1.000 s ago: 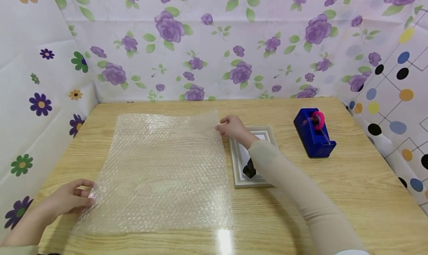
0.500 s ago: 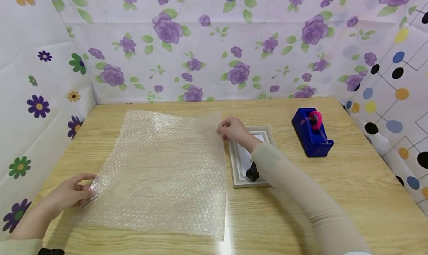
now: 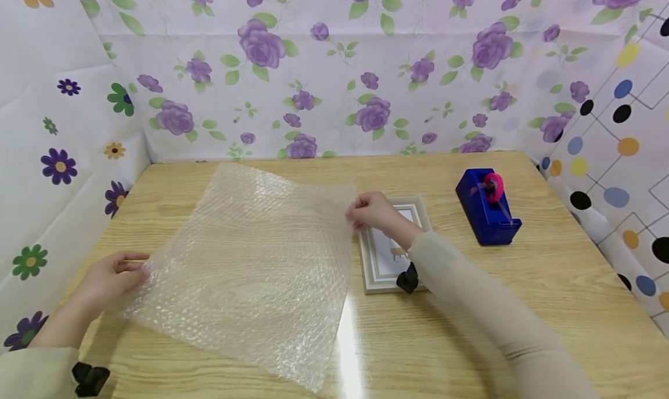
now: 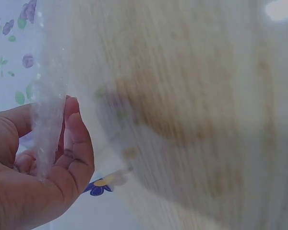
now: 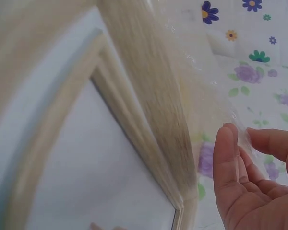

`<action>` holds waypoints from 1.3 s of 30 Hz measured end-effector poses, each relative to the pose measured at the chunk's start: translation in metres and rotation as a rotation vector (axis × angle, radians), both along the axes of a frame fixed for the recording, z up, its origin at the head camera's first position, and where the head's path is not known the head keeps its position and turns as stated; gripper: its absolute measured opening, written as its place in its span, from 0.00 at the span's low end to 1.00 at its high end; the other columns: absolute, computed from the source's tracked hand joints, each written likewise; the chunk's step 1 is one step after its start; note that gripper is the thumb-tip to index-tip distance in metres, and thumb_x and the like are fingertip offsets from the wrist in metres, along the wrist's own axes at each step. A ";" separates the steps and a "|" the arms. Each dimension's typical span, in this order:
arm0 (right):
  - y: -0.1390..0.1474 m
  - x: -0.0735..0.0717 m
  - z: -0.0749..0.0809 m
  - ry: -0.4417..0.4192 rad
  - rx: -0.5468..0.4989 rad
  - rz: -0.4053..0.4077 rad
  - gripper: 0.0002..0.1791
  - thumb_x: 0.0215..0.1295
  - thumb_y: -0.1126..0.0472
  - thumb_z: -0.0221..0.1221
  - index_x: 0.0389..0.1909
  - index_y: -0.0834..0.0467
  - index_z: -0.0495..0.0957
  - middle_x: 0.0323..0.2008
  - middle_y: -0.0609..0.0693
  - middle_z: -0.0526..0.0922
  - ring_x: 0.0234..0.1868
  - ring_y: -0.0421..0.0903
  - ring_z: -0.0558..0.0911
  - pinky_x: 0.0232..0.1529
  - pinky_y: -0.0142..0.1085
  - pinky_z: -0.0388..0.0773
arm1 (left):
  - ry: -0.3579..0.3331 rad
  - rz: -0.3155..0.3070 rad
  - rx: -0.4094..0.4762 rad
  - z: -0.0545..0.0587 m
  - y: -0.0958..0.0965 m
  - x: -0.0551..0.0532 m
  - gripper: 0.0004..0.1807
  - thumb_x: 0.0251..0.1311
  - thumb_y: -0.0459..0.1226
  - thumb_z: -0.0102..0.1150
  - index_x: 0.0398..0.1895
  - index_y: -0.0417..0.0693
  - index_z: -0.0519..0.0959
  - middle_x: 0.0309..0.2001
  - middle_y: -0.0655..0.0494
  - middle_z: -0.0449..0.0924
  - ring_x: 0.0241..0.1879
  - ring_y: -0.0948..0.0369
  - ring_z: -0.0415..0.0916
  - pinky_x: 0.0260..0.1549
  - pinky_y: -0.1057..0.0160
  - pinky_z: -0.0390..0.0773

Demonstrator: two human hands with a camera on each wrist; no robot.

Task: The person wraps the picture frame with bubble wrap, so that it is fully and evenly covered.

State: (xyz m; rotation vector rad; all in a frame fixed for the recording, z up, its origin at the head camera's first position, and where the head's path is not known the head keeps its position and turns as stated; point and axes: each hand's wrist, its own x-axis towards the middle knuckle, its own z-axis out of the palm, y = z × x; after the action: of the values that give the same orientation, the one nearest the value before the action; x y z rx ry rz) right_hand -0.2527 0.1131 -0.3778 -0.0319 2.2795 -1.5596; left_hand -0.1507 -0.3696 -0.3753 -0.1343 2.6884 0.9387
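A clear sheet of bubble wrap [image 3: 251,265] spans the left half of the table, turned at a slant. At its left edge, my left hand [image 3: 107,283] grips the sheet; in the left wrist view the wrap [image 4: 50,115] passes between thumb and curled fingers. My right hand [image 3: 378,216] pinches the right edge near the far corner, also seen in the right wrist view. Under the right forearm lies a cream picture frame [image 3: 371,271] with a white picture, partly covered by the hand and sleeve.
A blue tape dispenser [image 3: 486,213] with a pink-cored roll stands at the right. The wooden table [image 3: 554,306] meets a floral-patterned wall covering [image 3: 334,97] at the back, with patterned coverings on both sides too. Black wrist mounts [image 3: 90,378] sit on the wrists.
The bubble wrap has turned clockwise, its far left corner shifting right and its near right corner shifting left. My left hand has moved away from me, my right hand slightly right and nearer.
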 end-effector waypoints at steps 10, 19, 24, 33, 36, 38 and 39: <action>0.018 0.018 -0.003 -0.015 -0.016 0.017 0.04 0.63 0.70 0.56 0.30 0.66 0.71 0.29 0.53 0.81 0.23 0.41 0.80 0.33 0.35 0.84 | 0.058 -0.036 0.000 0.001 0.008 -0.024 0.28 0.69 0.42 0.50 0.58 0.24 0.65 0.51 0.28 0.72 0.34 0.75 0.67 0.30 0.75 0.75; 0.028 0.032 -0.010 -0.085 -0.043 -0.014 0.03 0.63 0.69 0.56 0.32 0.66 0.73 0.26 0.50 0.82 0.21 0.40 0.81 0.30 0.32 0.83 | 0.137 -0.072 -0.030 0.003 0.014 -0.040 0.23 0.67 0.39 0.52 0.55 0.25 0.69 0.46 0.33 0.76 0.32 0.78 0.66 0.28 0.76 0.73; 0.030 0.041 -0.014 -0.066 -0.065 0.021 0.02 0.62 0.72 0.55 0.33 0.69 0.72 0.24 0.51 0.83 0.21 0.40 0.81 0.28 0.32 0.83 | 0.167 -0.080 -0.021 0.002 0.018 -0.046 0.21 0.66 0.37 0.54 0.52 0.25 0.71 0.42 0.37 0.78 0.31 0.79 0.66 0.28 0.75 0.73; 0.033 0.057 -0.015 -0.070 -0.083 0.034 0.02 0.60 0.72 0.55 0.30 0.67 0.71 0.25 0.52 0.83 0.24 0.41 0.82 0.31 0.35 0.84 | 0.175 -0.102 -0.028 0.004 0.019 -0.058 0.20 0.67 0.37 0.53 0.52 0.26 0.71 0.42 0.37 0.78 0.32 0.76 0.67 0.28 0.74 0.73; 0.035 0.060 -0.017 -0.059 -0.076 0.051 0.03 0.59 0.72 0.56 0.30 0.67 0.71 0.24 0.51 0.83 0.23 0.41 0.82 0.31 0.35 0.84 | 0.169 -0.103 -0.035 0.004 0.020 -0.061 0.21 0.67 0.38 0.52 0.52 0.26 0.71 0.43 0.36 0.78 0.33 0.73 0.68 0.28 0.74 0.73; 0.036 0.062 -0.018 -0.052 -0.074 0.057 0.03 0.59 0.71 0.57 0.30 0.67 0.71 0.23 0.50 0.83 0.23 0.41 0.82 0.30 0.35 0.84 | 0.166 -0.102 -0.042 0.004 0.022 -0.063 0.21 0.67 0.39 0.51 0.52 0.26 0.71 0.43 0.37 0.78 0.35 0.70 0.68 0.29 0.74 0.72; 0.036 0.063 -0.018 -0.049 -0.074 0.056 0.04 0.59 0.71 0.58 0.30 0.67 0.71 0.22 0.50 0.82 0.23 0.41 0.82 0.30 0.36 0.84 | 0.162 -0.101 -0.044 0.005 0.022 -0.064 0.21 0.68 0.39 0.51 0.52 0.26 0.71 0.43 0.37 0.77 0.35 0.69 0.69 0.29 0.74 0.72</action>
State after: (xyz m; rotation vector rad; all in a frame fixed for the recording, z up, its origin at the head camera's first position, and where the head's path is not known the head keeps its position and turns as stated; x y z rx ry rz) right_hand -0.1901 0.1495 -0.3956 -0.0762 2.1637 -1.5980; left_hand -0.2144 -0.3475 -0.3707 0.0714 2.8338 0.8956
